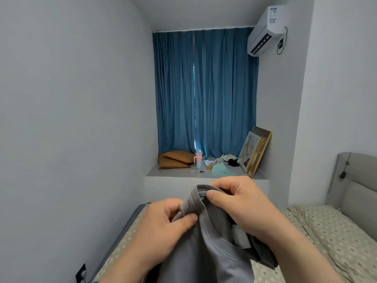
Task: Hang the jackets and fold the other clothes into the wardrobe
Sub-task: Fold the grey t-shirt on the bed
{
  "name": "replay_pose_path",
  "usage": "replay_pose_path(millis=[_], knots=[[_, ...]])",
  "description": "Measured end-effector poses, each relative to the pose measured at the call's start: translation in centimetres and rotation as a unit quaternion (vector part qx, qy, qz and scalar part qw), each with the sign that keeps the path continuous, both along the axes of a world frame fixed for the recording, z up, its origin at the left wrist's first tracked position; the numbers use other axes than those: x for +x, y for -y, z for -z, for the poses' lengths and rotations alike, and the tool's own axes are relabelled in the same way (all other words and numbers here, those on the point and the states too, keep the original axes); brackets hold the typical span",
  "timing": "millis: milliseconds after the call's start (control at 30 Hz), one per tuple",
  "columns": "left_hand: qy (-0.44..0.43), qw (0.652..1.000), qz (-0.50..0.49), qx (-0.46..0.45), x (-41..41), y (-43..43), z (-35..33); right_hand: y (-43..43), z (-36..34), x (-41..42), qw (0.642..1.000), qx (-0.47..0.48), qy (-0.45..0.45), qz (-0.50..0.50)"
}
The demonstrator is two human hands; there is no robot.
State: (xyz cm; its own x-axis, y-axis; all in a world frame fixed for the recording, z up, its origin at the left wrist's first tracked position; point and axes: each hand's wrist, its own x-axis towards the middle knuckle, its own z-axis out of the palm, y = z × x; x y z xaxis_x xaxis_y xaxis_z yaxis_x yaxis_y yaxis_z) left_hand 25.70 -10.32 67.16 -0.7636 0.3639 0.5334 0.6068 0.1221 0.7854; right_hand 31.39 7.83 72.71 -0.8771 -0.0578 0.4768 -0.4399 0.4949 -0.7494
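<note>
A grey T-shirt point(212, 248) hangs in front of me over the bed, held up by its ribbed collar. My left hand point(161, 223) pinches the collar's left side between thumb and fingers. My right hand point(240, 201) pinches the collar's upper right side, thumb on the rib. The shirt's lower part runs out of the bottom of the view. A white label shows inside the neck opening. The wardrobe is not in view.
The bed point(318, 231) with a patterned sheet lies below, its grey headboard point(355, 180) at right. A window ledge point(175, 174) ahead holds brown cushions point(175, 160), a pink bottle point(198, 160), loose clothes point(221, 169) and leaning framed pictures point(255, 150). Blue curtains point(204, 88) hang behind.
</note>
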Motion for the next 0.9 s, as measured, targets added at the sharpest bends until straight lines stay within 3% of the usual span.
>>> replay_pose_path(millis=[100, 267, 300, 400, 500, 667, 900], knots=[[-0.091, 0.994, -0.064, 0.016, 0.1, -0.8, -0.6, -1.2, 0.7, -0.7, 0.998, 0.024, 0.001, 0.053], [-0.085, 0.99, -0.064, 0.092, 0.0, -1.6, -3.5, -3.4, 3.7, -2.0, 0.979, 0.112, 0.014, 0.171], [-0.089, 0.989, -0.066, 0.1, 0.0, -1.5, -4.0, -3.5, 4.5, -1.9, 0.982, 0.094, 0.008, 0.163], [-0.096, 0.989, -0.057, 0.1, -0.1, -1.7, -5.0, -2.7, 6.9, -1.2, 0.998, -0.027, 0.049, 0.008], [-0.085, 0.99, -0.068, 0.089, -0.3, -2.5, -4.6, -1.4, 9.2, -0.6, 0.991, -0.06, 0.095, -0.074], [-0.085, 0.983, -0.149, 0.07, 0.2, -3.7, -3.4, -0.4, 12.3, -0.1, 0.997, -0.003, 0.069, -0.03], [-0.073, 0.958, -0.241, 0.134, 1.5, -3.6, -3.8, 0.6, 17.1, 2.0, 0.993, -0.104, 0.058, -0.015]])
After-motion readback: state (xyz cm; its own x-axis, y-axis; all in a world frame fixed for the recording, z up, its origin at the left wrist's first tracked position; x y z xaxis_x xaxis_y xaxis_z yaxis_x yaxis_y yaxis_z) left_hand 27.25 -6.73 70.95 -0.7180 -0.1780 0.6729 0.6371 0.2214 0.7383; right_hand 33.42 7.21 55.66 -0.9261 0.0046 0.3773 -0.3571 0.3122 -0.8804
